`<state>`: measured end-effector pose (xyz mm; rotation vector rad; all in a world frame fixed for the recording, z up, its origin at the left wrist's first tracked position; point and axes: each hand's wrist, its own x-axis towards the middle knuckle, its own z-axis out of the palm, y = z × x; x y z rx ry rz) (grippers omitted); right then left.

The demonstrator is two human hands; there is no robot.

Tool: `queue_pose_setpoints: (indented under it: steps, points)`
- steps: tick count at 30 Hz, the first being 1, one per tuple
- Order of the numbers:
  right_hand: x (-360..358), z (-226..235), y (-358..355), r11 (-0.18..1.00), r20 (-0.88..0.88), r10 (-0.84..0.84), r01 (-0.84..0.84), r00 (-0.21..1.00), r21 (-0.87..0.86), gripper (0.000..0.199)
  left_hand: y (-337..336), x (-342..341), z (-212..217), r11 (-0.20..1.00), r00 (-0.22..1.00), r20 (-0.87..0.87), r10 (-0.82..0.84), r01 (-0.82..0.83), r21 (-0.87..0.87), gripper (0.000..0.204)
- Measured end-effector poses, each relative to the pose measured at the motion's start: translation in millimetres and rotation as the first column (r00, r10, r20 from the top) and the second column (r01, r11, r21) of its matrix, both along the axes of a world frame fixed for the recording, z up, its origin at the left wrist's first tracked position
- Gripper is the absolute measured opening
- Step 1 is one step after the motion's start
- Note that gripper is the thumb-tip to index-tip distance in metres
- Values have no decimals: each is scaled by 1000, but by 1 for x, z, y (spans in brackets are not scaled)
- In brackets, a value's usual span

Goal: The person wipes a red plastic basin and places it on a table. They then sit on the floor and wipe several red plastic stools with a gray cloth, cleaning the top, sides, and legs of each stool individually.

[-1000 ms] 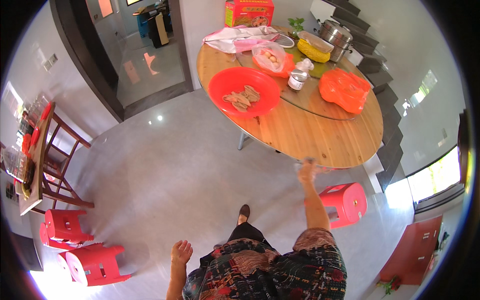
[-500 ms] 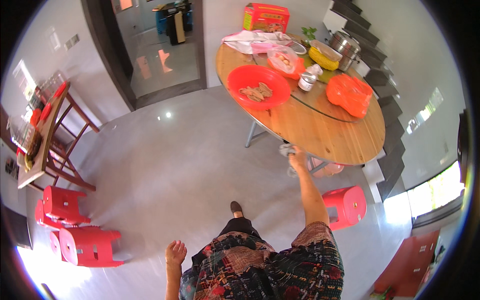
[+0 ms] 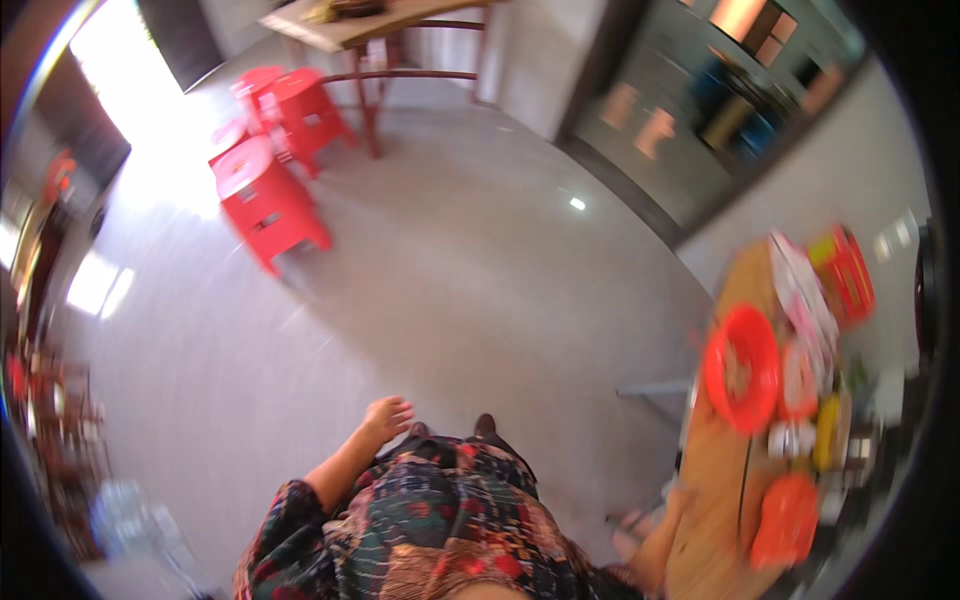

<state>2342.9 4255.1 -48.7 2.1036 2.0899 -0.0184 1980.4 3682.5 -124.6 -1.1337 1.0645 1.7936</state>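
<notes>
My left hand (image 3: pixel 386 417) hangs in front of my patterned dress over the grey floor, fingers loosely apart and holding nothing. My right hand (image 3: pixel 634 528) is a blur at the lower right, close to the near edge of the round wooden table (image 3: pixel 716 500); whether it touches the table or holds anything cannot be made out. On the table lie a red plate (image 3: pixel 741 367) with food, an orange dish (image 3: pixel 786 520), a yellow container (image 3: pixel 826 432) and a red box (image 3: pixel 852 272).
Red plastic stools (image 3: pixel 272 190) stand at the upper left beside a wooden side table (image 3: pixel 372 24) with red legs. A dark doorway (image 3: pixel 720 110) opens at the upper right. Grey tiled floor (image 3: pixel 460 280) lies between them. My shoes (image 3: pixel 484 424) show below.
The view has swung sharply left: the round table went from the upper middle to the right edge, the stools from lower left to upper left. My right arm stays by the table edge.
</notes>
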Motion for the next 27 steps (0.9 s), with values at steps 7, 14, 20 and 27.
queue_pose_setpoints:
  steps: [7, 14, 20, 27]
  points:
    - [-166, 25, -21, 695, -271, 663, -708, 698, -123, 30, 80, 18, 23, 1000, 994, -110, 12, -11, 16, 21]
    - [-362, -4, -94, 232, -798, -313, -774, 515, -590, 29, 54, 36, 21, 974, 961, -162, 225, -217, 66, 21]
    - [-461, -29, -177, 178, -879, 272, -919, 391, -353, 16, -12, 9, 19, 908, 903, -126, 410, -417, -30, 20]
    - [-492, -51, -278, 166, -620, 766, -984, 169, -64, 32, -139, -58, 59, 900, 881, -213, 422, -435, -14, 21]
